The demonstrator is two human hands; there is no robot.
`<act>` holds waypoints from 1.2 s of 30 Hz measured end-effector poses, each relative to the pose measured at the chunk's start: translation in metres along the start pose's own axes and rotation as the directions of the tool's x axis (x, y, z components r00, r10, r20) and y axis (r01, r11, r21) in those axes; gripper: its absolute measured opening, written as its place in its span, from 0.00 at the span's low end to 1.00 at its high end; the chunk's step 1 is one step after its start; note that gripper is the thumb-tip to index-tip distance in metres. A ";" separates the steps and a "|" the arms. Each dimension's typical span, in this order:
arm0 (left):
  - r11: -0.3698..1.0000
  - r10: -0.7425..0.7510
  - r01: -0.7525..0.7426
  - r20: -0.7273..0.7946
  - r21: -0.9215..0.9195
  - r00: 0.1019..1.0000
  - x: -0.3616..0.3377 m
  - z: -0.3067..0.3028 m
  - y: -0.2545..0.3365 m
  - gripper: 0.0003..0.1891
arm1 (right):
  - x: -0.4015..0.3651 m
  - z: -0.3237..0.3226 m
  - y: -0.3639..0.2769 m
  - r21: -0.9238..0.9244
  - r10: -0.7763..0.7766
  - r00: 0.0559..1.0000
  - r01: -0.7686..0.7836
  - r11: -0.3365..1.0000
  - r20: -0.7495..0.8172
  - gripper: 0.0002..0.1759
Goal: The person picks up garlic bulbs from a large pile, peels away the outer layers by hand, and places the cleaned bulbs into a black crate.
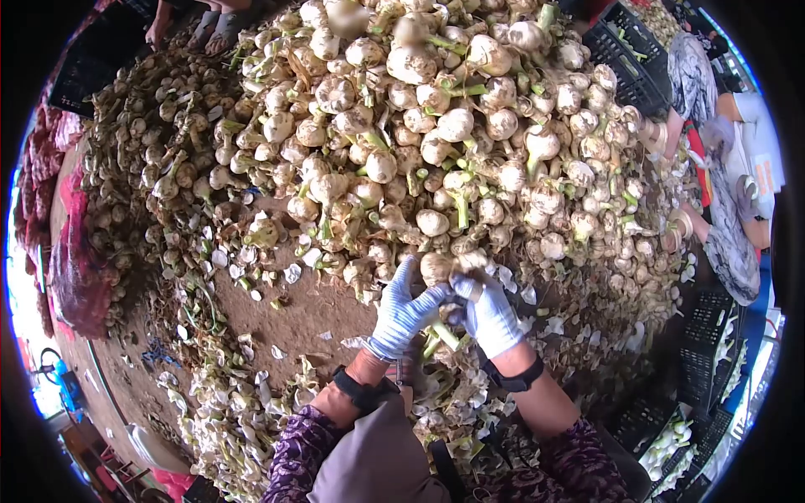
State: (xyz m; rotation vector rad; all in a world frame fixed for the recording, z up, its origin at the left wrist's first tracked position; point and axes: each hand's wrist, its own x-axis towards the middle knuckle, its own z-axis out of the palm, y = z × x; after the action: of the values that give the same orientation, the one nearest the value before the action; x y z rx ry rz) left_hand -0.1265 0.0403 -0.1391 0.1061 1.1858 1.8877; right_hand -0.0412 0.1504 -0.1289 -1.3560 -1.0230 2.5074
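Both of my hands wear white striped gloves and meet low in the middle, at the near edge of a big heap of garlic bulbs [432, 222]. My left hand [401, 312] has its fingers at the left side of a bulb with a green stem [445, 335]. My right hand [488, 314] is closed at the bulb's right side, with dark-stained fingertips. Whether a tool is in my right hand is hidden. Loose peels [293, 272] lie left of my hands.
Black crates [708, 335] stand at the right, some with trimmed garlic. Another black crate [625, 54] is at the upper right. A person [746, 184] sits at the right edge; another person's feet [222, 32] show at top left. A red net sack [80, 268] lies left.
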 end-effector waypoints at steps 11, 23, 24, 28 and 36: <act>0.969 -0.070 0.040 0.115 0.243 0.991 0.006 0.013 0.010 0.31 | -0.016 -0.031 -0.006 -0.262 -0.276 0.961 0.264 0.928 -0.007 0.13; 0.609 0.188 -0.303 0.238 0.733 0.953 -0.004 0.023 0.005 0.37 | -0.002 -0.029 -0.001 -0.162 -0.437 0.899 0.433 0.887 0.012 0.21; 0.609 0.189 -0.302 0.236 0.734 0.953 -0.005 0.022 0.004 0.37 | -0.001 -0.029 0.000 -0.117 -0.396 0.917 0.389 0.914 -0.040 0.21; 0.315 0.220 -0.387 0.330 0.867 0.918 -0.006 0.022 0.003 0.32 | 0.003 -0.041 0.003 0.034 -0.247 0.969 0.247 0.968 -0.009 0.21; 0.543 0.160 -0.324 0.284 0.774 0.945 -0.002 0.013 0.000 0.34 | 0.001 -0.045 0.004 0.032 -0.209 0.972 0.207 0.978 0.102 0.21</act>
State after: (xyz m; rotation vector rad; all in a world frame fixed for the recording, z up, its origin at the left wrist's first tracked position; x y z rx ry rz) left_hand -0.1190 0.0476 -0.1316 0.9882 1.9069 1.3328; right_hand -0.0061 0.1707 -0.1490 -1.0589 -1.0922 2.4470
